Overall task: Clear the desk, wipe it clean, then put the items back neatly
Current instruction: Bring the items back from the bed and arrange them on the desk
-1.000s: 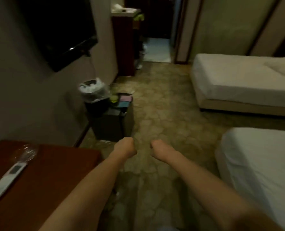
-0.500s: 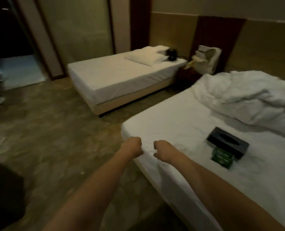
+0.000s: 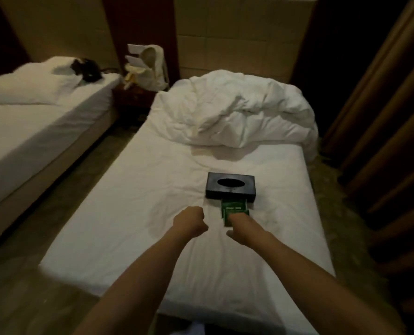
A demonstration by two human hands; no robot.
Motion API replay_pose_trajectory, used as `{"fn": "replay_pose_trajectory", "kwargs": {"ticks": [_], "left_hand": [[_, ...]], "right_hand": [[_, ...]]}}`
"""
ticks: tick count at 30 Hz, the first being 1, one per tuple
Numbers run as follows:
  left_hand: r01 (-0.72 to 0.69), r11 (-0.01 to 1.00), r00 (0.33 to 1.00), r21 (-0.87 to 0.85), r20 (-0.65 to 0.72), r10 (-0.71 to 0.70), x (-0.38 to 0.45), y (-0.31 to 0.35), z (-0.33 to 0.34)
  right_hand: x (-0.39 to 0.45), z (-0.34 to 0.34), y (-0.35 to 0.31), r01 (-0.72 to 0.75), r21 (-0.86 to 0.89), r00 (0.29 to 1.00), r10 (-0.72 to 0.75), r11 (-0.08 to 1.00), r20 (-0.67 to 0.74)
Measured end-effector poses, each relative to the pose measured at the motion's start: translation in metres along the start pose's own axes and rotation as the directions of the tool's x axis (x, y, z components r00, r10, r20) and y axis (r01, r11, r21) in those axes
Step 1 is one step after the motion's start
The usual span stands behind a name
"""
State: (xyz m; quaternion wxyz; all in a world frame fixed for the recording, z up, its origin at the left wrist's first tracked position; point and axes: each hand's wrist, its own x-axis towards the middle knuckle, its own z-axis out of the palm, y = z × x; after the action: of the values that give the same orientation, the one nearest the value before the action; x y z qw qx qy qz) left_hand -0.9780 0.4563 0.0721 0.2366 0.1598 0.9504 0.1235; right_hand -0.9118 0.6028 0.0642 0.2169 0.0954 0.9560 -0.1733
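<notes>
Black tissue box [image 3: 230, 188] sits mid-frame on the bed [image 3: 133, 213], green packets [image 3: 233, 207] touching its near side; your left hand [image 3: 191, 221] and right hand [image 3: 240, 228] look fisted, seemingly empty.

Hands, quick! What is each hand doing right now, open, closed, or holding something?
Left hand: closed in a fist, holding nothing, above the bed.
Right hand: fingers curled, nothing seen in it; it overlaps the green packets.

Twin beds in a dim room
A crumpled white duvet [image 3: 247, 112] is heaped at the head of the near bed [image 3: 128, 213]; a black telephone [image 3: 87, 68] lies on the far bed [image 3: 31, 122], a nightstand [image 3: 133, 97] between them, curtains [image 3: 382, 105] right
</notes>
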Motion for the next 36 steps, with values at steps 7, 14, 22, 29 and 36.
{"fn": "replay_pose_trajectory", "kwargs": {"ticks": [7, 14, 22, 29, 36], "left_hand": [[-0.017, 0.997, 0.981, -0.071, 0.190, 0.030, 0.133, -0.002, 0.000], [-0.032, 0.996, 0.964, -0.079, 0.262, 0.052, 0.228, 0.012, 0.040], [-0.183, 0.982, 0.968, -0.037, 0.168, 0.186, 0.355, 0.020, 0.056], [-0.404, 0.900, 0.901, 0.161, 0.238, 0.362, 0.423, 0.024, 0.086], [-0.474, 0.806, 0.867, 0.355, 0.349, 0.356, 0.450, 0.027, 0.107]], "right_hand": [[0.077, -0.014, 0.054, -0.260, 0.209, 0.965, 0.253, 0.943, 0.060], [0.156, -0.008, 0.101, -0.284, 0.303, 0.959, 0.275, 0.910, 0.073], [0.265, 0.024, 0.142, -0.265, 0.438, 0.959, 0.190, 0.859, 0.208], [0.336, 0.064, 0.172, -0.040, 0.148, 0.980, 0.010, 0.988, 0.197], [0.358, 0.087, 0.190, 0.113, -0.147, 0.965, -0.074, 0.983, 0.250]]}}
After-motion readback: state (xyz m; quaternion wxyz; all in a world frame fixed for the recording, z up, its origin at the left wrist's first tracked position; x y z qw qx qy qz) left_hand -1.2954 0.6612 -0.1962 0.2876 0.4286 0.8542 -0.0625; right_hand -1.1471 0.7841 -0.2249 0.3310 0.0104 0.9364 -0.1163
